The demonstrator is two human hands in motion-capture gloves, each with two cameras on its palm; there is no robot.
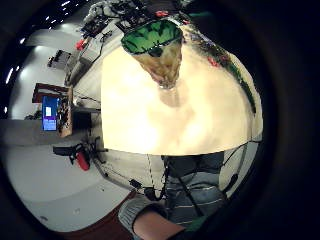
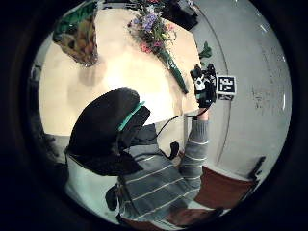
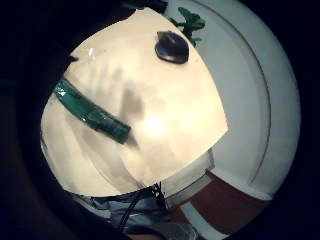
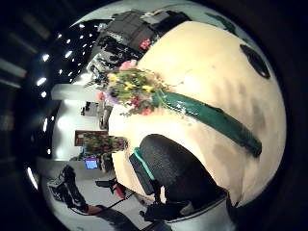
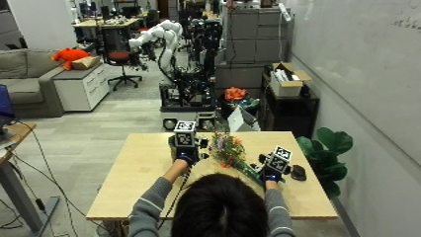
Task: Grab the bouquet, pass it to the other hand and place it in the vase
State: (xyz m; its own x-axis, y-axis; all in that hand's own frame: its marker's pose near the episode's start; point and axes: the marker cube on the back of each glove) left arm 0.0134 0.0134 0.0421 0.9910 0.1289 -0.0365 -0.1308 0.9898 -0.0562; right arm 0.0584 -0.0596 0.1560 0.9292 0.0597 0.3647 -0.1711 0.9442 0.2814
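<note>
The bouquet (image 5: 227, 148) lies on the wooden table (image 5: 131, 187), its flowers toward the far edge and its green-wrapped stem (image 3: 92, 117) pointing at my right hand (image 5: 272, 175). That hand hovers just above the stem end with fingers spread, touching nothing; their shadow falls on the table. The vase (image 1: 157, 55), a glass cone with a green rim, stands on the table left of the flowers (image 2: 149, 26). My left hand (image 5: 186, 157) is raised beside the vase (image 2: 79, 41) and holds nothing. In the outside view this hand largely hides the vase.
A black mouse (image 5: 298, 172) lies on the table right of my right hand. A potted plant (image 5: 325, 148) stands beyond the table's right edge. Bare tabletop stretches left of the left hand. Robot arms and shelves stand behind the far edge.
</note>
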